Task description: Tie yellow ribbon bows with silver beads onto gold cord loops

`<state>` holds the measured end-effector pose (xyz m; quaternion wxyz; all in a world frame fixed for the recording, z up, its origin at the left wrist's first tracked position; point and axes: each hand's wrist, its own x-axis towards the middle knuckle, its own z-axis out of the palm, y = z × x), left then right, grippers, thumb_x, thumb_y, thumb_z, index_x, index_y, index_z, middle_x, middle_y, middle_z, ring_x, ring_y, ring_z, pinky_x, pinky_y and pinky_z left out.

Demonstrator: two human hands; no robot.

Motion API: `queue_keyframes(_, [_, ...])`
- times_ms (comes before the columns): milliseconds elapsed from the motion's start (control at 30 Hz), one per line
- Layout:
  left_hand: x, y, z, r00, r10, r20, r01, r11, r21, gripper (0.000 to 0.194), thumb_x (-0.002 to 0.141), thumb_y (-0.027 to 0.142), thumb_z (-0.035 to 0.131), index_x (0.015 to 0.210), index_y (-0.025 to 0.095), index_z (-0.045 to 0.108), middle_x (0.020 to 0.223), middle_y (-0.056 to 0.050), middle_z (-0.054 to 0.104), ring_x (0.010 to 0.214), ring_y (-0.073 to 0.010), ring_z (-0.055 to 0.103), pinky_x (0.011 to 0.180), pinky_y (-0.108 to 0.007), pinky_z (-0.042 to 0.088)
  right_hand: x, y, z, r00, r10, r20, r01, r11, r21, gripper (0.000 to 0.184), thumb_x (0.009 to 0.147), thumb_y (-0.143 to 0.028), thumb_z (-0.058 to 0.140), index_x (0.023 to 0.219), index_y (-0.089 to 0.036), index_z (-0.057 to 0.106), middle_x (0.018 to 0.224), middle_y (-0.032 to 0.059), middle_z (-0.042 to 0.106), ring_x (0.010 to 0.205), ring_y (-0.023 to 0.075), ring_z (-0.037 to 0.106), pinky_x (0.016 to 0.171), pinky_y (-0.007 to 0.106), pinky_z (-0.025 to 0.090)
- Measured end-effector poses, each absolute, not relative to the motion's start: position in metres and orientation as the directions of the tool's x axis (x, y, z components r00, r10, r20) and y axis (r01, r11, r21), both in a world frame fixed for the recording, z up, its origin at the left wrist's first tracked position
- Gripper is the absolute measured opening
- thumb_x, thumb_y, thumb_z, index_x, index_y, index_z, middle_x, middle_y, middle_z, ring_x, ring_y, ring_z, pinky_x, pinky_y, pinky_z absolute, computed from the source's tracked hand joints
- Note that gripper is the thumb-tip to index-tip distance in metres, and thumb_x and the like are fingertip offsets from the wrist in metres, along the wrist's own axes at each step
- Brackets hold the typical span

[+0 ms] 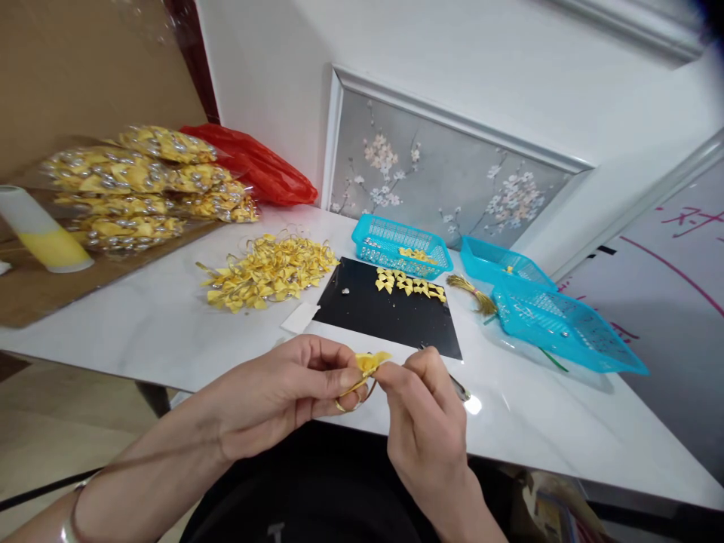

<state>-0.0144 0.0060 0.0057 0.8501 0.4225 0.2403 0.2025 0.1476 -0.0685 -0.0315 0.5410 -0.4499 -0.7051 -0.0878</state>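
Note:
Close to the table's near edge, my left hand (317, 381) pinches a small yellow ribbon flower (370, 362) between thumb and fingers. A thin gold-brown stem (351, 391) loops down from the flower beside my fingertips. My right hand (427, 415) is closed, with its thumb and index fingertip meeting the stem at the flower's base. A slim metal tool (461, 389) shows behind that hand; whether the hand holds it I cannot tell. Past both hands lies a black mat (390, 317) with rows of yellow ribbon pieces (408, 283) and a small silvery bead (345, 291).
A heap of finished yellow flowers (271, 271) lies left of the mat. Blue baskets (401, 226) stand behind and to the right, near a bundle of gold stems (473, 292). Wrapped yellow bunches (141, 181), a red bag (254, 166) and a roll (48, 234) occupy the far left.

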Motion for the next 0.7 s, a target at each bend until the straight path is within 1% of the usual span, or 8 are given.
queue_keyframes(67, [-0.015,0.006,0.004,0.799,0.544,-0.257,-0.130,0.573,0.809,0.003,0.077,0.011,0.075,0.079,0.009,0.075,0.073,-0.004,0.066,0.067,-0.0079,0.059,0.065,-0.013,0.050,0.147,-0.069,-0.030,-0.015,0.522,0.853,0.737,0.582,-0.344,0.025,0.087,0.007,0.050,0.094,-0.014,0.062,0.073,-0.0006,0.036,0.065,0.0112,0.037,0.053,0.024,0.033])
queue_keyframes(200, [-0.014,0.005,0.004,0.792,0.544,-0.278,-0.116,0.580,0.806,0.004,0.077,0.012,0.075,0.080,0.009,0.075,0.073,-0.003,0.066,0.068,-0.0079,0.059,0.066,-0.013,0.050,0.145,-0.068,-0.027,-0.016,0.506,0.862,0.744,0.582,-0.327,0.021,0.087,0.006,0.052,0.084,-0.012,0.062,0.071,0.0007,0.041,0.066,0.0117,0.040,0.055,0.025,0.037])
queue_keyframes(333, [-0.012,0.002,0.011,0.776,0.580,-0.246,-0.102,0.501,0.859,0.004,0.079,0.015,0.073,0.080,0.011,0.074,0.070,-0.001,0.063,0.068,-0.0076,0.057,0.066,-0.014,0.047,0.145,-0.069,-0.024,0.048,0.514,0.857,0.706,0.589,-0.393,0.020,0.087,0.003,0.055,0.084,-0.014,0.063,0.072,0.0019,0.052,0.066,0.0111,0.049,0.059,0.023,0.045])
queue_keyframes(433, [-0.009,-0.003,0.016,0.743,0.644,-0.182,-0.066,0.340,0.938,0.010,0.084,0.018,0.068,0.076,0.013,0.071,0.070,0.001,0.061,0.067,-0.0078,0.053,0.063,-0.016,0.043,0.144,-0.071,-0.021,0.132,0.553,0.822,0.684,0.549,-0.480,0.016,0.085,0.000,0.062,0.085,-0.016,0.063,0.072,0.0002,0.061,0.066,0.0104,0.059,0.063,0.020,0.049])
queue_keyframes(500, [-0.008,-0.005,0.017,0.717,0.685,-0.126,-0.039,0.220,0.975,0.013,0.086,0.020,0.065,0.075,0.015,0.069,0.071,0.001,0.062,0.068,-0.0093,0.053,0.065,-0.019,0.043,0.143,-0.072,-0.019,0.168,0.563,0.810,0.691,0.519,-0.504,0.015,0.083,-0.003,0.066,0.084,-0.018,0.062,0.070,-0.0019,0.064,0.065,0.0101,0.062,0.063,0.018,0.050])
queue_keyframes(567, [-0.007,-0.007,0.018,0.694,0.717,-0.069,-0.013,0.108,0.994,0.016,0.087,0.023,0.062,0.074,0.016,0.067,0.071,0.002,0.061,0.068,-0.0108,0.052,0.066,-0.022,0.043,0.143,-0.074,-0.017,0.167,0.575,0.801,0.704,0.499,-0.505,0.013,0.084,-0.006,0.066,0.085,-0.019,0.061,0.072,-0.0025,0.067,0.065,0.0103,0.064,0.062,0.017,0.051])
queue_keyframes(633, [-0.008,-0.007,0.018,0.665,0.746,-0.003,0.011,-0.005,1.000,0.018,0.087,0.023,0.061,0.070,0.017,0.065,0.070,0.002,0.059,0.069,-0.0119,0.052,0.066,-0.024,0.042,0.146,-0.075,-0.015,0.153,0.593,0.791,0.726,0.476,-0.497,0.012,0.087,-0.009,0.063,0.092,-0.020,0.063,0.076,-0.0017,0.069,0.066,0.0107,0.065,0.063,0.018,0.051])
queue_keyframes(700, [-0.008,-0.006,0.018,0.633,0.771,0.066,0.038,-0.116,0.992,0.017,0.086,0.022,0.061,0.070,0.018,0.064,0.071,0.002,0.060,0.070,-0.0131,0.053,0.067,-0.025,0.043,0.150,-0.077,-0.011,0.143,0.597,0.789,0.761,0.443,-0.473,0.016,0.089,-0.012,0.060,0.102,-0.020,0.065,0.085,0.0017,0.069,0.075,0.0130,0.066,0.067,0.021,0.053])
